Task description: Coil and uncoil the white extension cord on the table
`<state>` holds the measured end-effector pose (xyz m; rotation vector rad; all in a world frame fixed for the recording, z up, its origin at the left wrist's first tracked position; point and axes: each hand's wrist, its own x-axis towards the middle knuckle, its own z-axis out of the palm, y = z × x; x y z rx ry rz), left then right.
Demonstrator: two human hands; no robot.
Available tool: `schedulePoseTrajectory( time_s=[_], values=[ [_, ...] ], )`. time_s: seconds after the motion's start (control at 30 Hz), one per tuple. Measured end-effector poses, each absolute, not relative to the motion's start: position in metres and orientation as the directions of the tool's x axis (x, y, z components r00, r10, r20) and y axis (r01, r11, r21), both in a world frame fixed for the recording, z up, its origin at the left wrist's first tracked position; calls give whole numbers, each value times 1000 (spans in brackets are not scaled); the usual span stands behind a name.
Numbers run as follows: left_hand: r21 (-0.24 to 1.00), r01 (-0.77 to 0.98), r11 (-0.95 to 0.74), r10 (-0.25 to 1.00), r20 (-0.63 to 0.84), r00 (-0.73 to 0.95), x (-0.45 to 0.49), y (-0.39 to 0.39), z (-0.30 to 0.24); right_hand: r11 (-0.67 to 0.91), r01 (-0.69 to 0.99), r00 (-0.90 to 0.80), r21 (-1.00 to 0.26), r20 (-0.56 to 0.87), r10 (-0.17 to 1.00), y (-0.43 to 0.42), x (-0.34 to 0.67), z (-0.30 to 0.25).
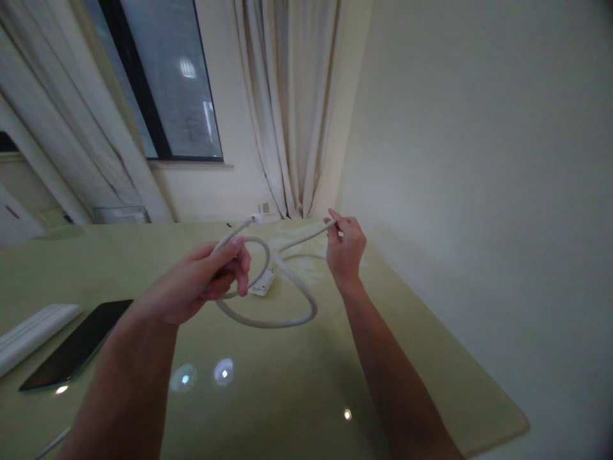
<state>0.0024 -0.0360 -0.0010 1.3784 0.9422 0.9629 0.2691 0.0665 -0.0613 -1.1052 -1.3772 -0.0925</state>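
Observation:
A thick white cable [275,324] hangs in loose loops between my two hands above the table. My left hand [218,271] is closed around it, and a short length of the cable sticks up past the thumb. My right hand [345,246] pinches another stretch of the same cable at the upper right, with the fingers curled. Behind the loops, a white power strip or adapter [263,282] lies on the table, partly covered by the cable and my left hand. A thinner stretch of white cable runs behind toward my right hand.
The glossy pale green table [268,396] meets a plain wall [479,191] on the right. At the left lie a black tablet [79,345] and a long white object [36,332]. Curtains [297,96] and a window [167,70] stand beyond the far edge.

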Motion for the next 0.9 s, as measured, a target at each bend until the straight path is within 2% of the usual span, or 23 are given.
schedulePoseTrajectory(
  time_s=[0.33,0.5,0.6,0.73,0.83,0.9],
  values=[
    [999,-1,47,875,-41,483,25,-39,-9,628,726,82,-280,942,325,37,247,-51],
    [998,-39,48,894,-26,448,31,-40,-11,658,741,-34,-132,972,232,31,245,-52],
    [997,-75,32,908,3,419,32,-39,-10,674,733,-74,-86,976,205,30,245,-51],
    [996,-84,3,920,30,390,31,-38,-10,708,693,-82,-136,961,265,28,243,-47],
    [994,-111,-20,918,63,392,35,-38,-10,740,623,-42,-255,933,357,31,240,-45],
    [983,-174,-50,923,112,368,39,-38,-9,740,558,-11,-375,889,459,37,240,-45]
  ],
)
